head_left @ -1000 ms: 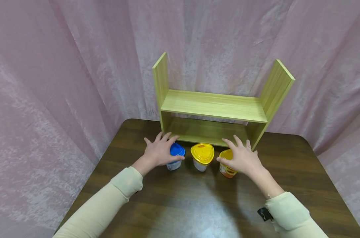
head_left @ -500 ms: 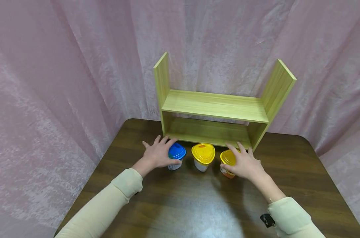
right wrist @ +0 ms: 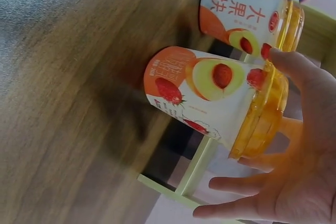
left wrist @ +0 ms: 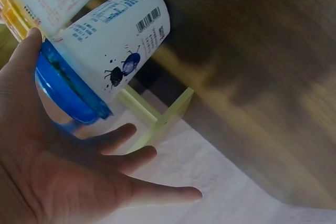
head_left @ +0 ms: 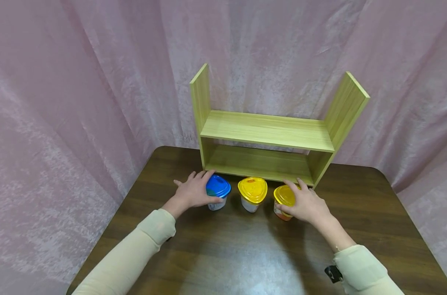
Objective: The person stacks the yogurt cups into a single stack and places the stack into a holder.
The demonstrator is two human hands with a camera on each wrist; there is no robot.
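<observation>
Three yogurt cups stand in a row on the table in the head view. My left hand [head_left: 192, 192] reaches round the blue-lidded yogurt cup [head_left: 219, 187] from the left. In the left wrist view its thumb [left wrist: 29, 51] is right at the rim of the blue lid [left wrist: 65, 90], and its other fingers spread out. At the right, my right hand [head_left: 309, 204] reaches round a yellow-lidded cup [head_left: 283, 196] with peach pictures. Its thumb [right wrist: 289, 64] meets that lid's edge, with several fingers extended beyond the lid. The yellow-lidded middle cup [head_left: 252, 191] stands between the hands, untouched.
Close behind the cups stands a light wooden two-tier shelf [head_left: 267, 130] with tall side panels. The dark wooden table [head_left: 223, 250] has rounded back corners. Pink curtains [head_left: 98, 82] hang behind and at both sides.
Both hands have lowered and drawn in closer round the outer cups, the fingers moving nearer to the lids. The cups and shelf have stayed in place.
</observation>
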